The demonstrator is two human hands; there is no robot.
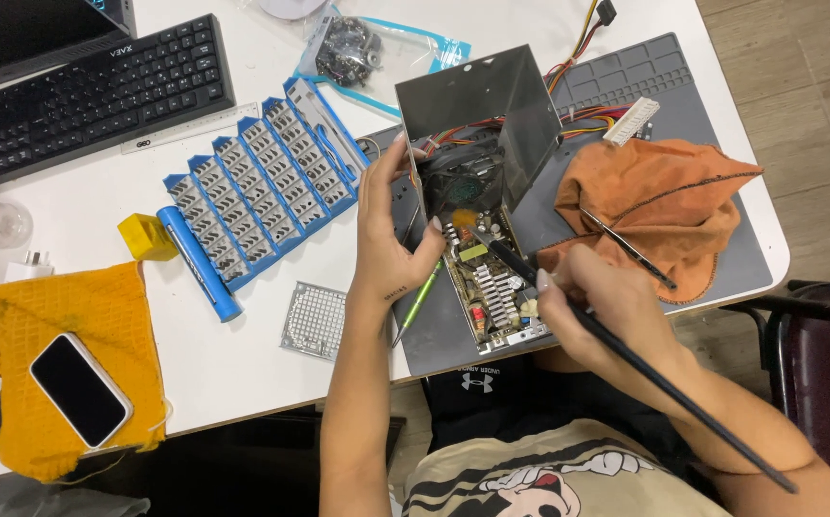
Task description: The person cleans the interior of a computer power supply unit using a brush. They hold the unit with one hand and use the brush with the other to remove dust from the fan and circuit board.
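On the grey mat [721, 258] at the table's near edge lies an opened power supply [487, 258], its metal cover [472, 101] tipped up at the far end and its circuit board [492, 287] bared toward the person. The left hand [386, 235] steadies the case from its left side, fingers curled around the wall, thumb on the near edge. The right hand [592, 311] has its fingers pinched together on a long black brush [645, 369], held like a pen. The brush's long axis runs on a diagonal from lower right, past the forearm, up and left to the board, so its working end points at the components near the fan [458, 182]; the tip itself is hard to make out among the parts. The supply's own long axis runs from near to far, tilted slightly left at the far end. As a judgement, the risks lie in the handle's length: a heavy stroke could snag wires [583, 120] or bend a small part, and the case could slide if the left grip slackens. A green screwdriver [418, 304] lies just beside the case under the left wrist and might be nudged off the mat. An orange cloth [664, 201] with tweezers [626, 247] on it sits right of the case, a blue bit set [262, 182] well to the left.
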